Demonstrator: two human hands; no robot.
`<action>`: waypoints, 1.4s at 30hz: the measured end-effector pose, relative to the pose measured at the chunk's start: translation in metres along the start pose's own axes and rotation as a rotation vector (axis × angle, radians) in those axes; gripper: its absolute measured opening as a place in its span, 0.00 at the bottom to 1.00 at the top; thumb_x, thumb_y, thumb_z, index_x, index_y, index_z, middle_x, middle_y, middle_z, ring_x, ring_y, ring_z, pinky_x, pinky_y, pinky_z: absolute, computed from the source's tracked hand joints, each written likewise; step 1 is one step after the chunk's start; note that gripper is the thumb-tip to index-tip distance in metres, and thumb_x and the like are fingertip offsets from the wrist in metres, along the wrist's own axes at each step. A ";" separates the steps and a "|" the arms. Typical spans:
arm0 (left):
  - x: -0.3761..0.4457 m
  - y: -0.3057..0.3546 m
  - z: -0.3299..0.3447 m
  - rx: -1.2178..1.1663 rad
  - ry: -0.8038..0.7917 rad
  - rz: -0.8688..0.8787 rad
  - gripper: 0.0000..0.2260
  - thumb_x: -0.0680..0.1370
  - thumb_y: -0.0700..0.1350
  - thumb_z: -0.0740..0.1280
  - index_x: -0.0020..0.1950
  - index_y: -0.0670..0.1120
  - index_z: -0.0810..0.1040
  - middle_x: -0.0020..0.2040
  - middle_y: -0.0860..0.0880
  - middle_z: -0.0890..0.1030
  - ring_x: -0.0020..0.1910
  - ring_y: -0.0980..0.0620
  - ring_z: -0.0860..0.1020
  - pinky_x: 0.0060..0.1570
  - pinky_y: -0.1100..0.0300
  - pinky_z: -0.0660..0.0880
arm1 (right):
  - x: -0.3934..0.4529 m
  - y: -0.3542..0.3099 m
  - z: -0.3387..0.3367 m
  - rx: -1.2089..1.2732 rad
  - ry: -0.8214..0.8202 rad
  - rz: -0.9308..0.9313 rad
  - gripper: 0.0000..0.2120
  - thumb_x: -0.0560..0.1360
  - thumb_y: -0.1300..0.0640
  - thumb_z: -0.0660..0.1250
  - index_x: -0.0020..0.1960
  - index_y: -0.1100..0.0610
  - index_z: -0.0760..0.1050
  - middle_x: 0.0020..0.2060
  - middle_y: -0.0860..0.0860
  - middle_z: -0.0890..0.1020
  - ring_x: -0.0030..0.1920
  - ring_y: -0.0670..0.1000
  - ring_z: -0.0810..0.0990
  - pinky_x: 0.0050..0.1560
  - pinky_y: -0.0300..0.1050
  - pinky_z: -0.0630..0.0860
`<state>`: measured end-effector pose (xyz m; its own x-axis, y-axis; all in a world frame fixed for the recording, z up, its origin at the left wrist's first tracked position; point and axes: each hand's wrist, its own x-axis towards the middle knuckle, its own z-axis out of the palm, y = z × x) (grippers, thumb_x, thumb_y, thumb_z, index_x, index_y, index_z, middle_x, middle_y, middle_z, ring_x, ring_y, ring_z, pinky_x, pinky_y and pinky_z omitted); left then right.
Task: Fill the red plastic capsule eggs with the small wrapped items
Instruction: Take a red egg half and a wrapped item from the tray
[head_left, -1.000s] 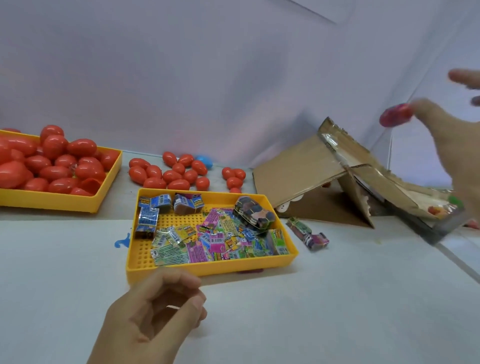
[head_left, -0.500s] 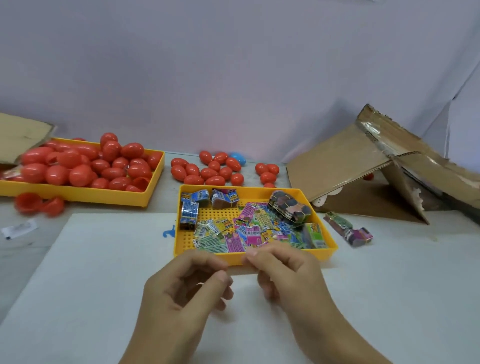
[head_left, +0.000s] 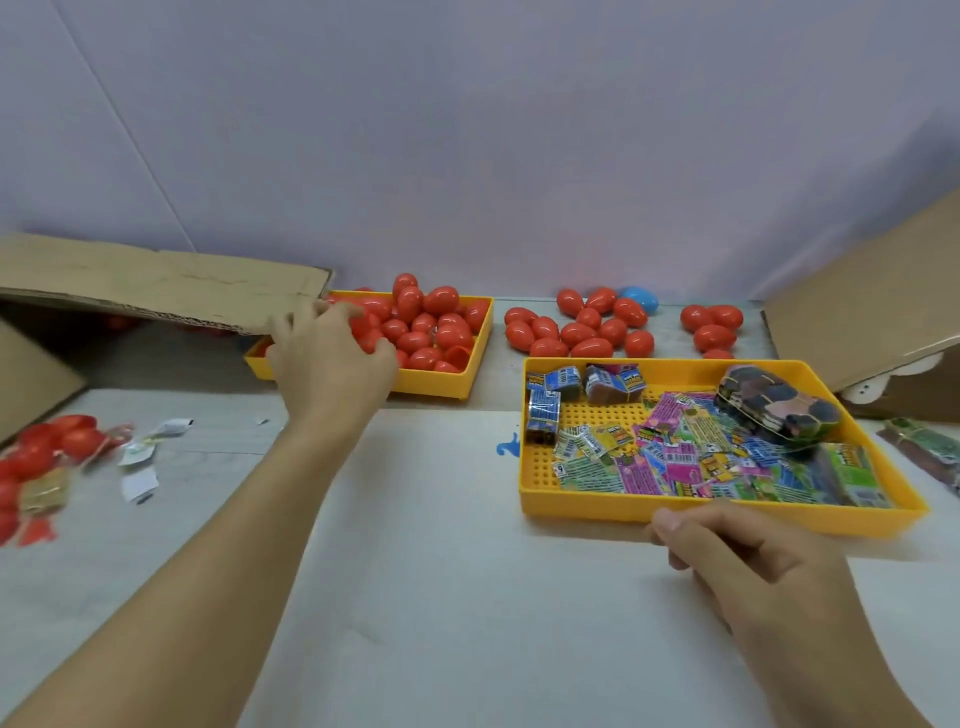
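Observation:
Several red capsule eggs (head_left: 441, 301) fill a yellow tray (head_left: 470, 371) at the back left. My left hand (head_left: 327, 364) reaches into that tray, blurred, fingers spread over the eggs, with one egg between thumb and forefinger. A second yellow tray (head_left: 727, 512) on the right holds several small wrapped items (head_left: 675, 462) in blue, pink and green, plus a dark hexagon-patterned pack (head_left: 774, 410). My right hand (head_left: 743, 561) rests at that tray's front edge, fingers loosely curled, nothing visible in it.
Loose red eggs (head_left: 587, 332) and one blue egg (head_left: 641, 299) lie behind the item tray. Cardboard flaps stand at the left (head_left: 156, 280) and right (head_left: 872, 301). More red eggs (head_left: 57, 441) and paper scraps (head_left: 140, 467) sit at the far left. A white mat (head_left: 467, 571) covers the front.
My left hand has left the front of the table and reached to the egg tray. My right hand came back from the right cardboard and stays by the item tray. The view has turned left.

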<state>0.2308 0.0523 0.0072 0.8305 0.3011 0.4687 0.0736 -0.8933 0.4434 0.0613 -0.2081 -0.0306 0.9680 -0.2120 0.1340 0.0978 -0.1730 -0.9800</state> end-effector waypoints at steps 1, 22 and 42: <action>0.009 -0.001 0.002 0.108 -0.084 -0.013 0.15 0.75 0.49 0.70 0.60 0.48 0.81 0.62 0.43 0.78 0.65 0.40 0.69 0.61 0.48 0.67 | 0.000 0.000 -0.001 0.007 0.003 0.012 0.16 0.59 0.39 0.69 0.36 0.50 0.84 0.26 0.49 0.78 0.24 0.41 0.70 0.24 0.27 0.63; -0.177 0.063 -0.011 -1.081 -0.510 0.354 0.17 0.67 0.48 0.78 0.54 0.57 0.80 0.47 0.54 0.84 0.46 0.49 0.83 0.44 0.56 0.81 | -0.001 -0.013 -0.018 0.257 -0.199 0.215 0.26 0.73 0.35 0.63 0.36 0.58 0.80 0.27 0.61 0.81 0.18 0.50 0.67 0.21 0.34 0.63; -0.163 0.066 -0.023 -1.316 -0.858 -0.104 0.13 0.68 0.58 0.72 0.41 0.48 0.84 0.35 0.45 0.82 0.32 0.48 0.82 0.27 0.57 0.78 | -0.005 -0.002 -0.019 0.208 -0.262 -0.002 0.09 0.68 0.54 0.77 0.46 0.54 0.83 0.33 0.56 0.83 0.25 0.47 0.77 0.24 0.32 0.69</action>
<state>0.0882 -0.0480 -0.0224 0.9397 -0.3394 0.0419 0.0144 0.1615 0.9868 0.0522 -0.2246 -0.0262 0.9917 0.0471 0.1200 0.1186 0.0321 -0.9924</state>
